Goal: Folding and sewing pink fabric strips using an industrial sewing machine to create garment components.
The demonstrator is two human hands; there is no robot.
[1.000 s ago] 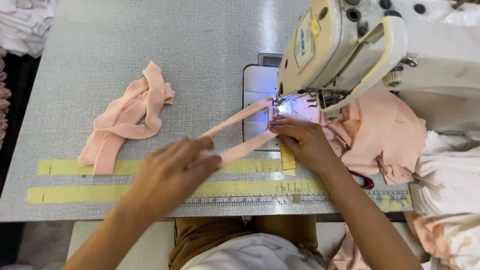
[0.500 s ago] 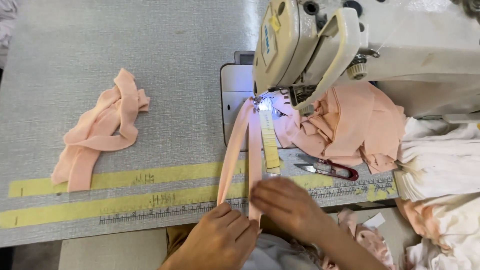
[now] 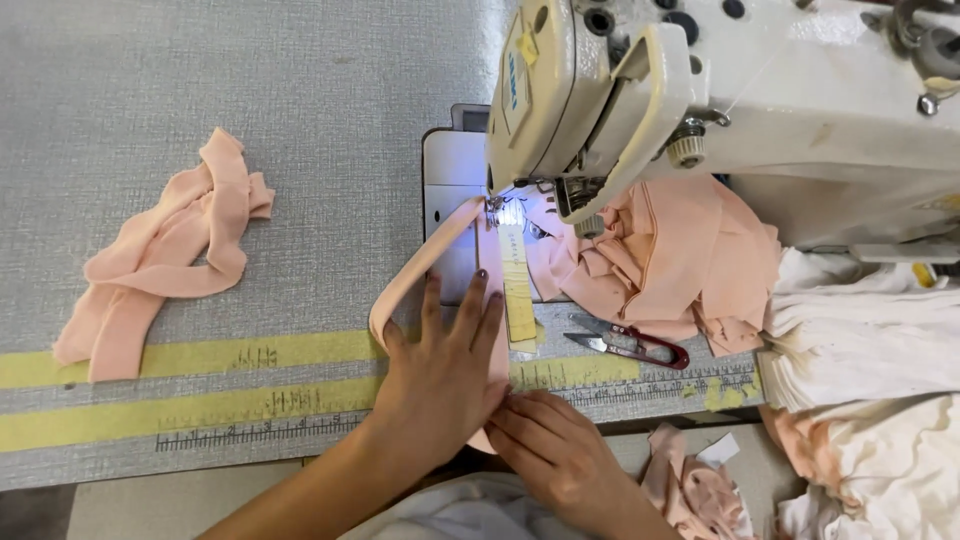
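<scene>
Left hand [image 3: 440,370] lay flat, fingers spread, pressing folded peach fabric strip [image 3: 420,265] onto table [image 3: 300,100] just before sewing machine [image 3: 640,90]. Strip's far end sat under presser foot [image 3: 497,205]; near end ran beneath palm toward table edge. Right hand [image 3: 555,450] pinched strip's near end, fingers closed on it. Judgement: keep fold edges aligned, tension even, fingertips short of needle. Thread snips [image 3: 630,345] lay to right; loose peach strips [image 3: 160,260] well apart at left.
</scene>
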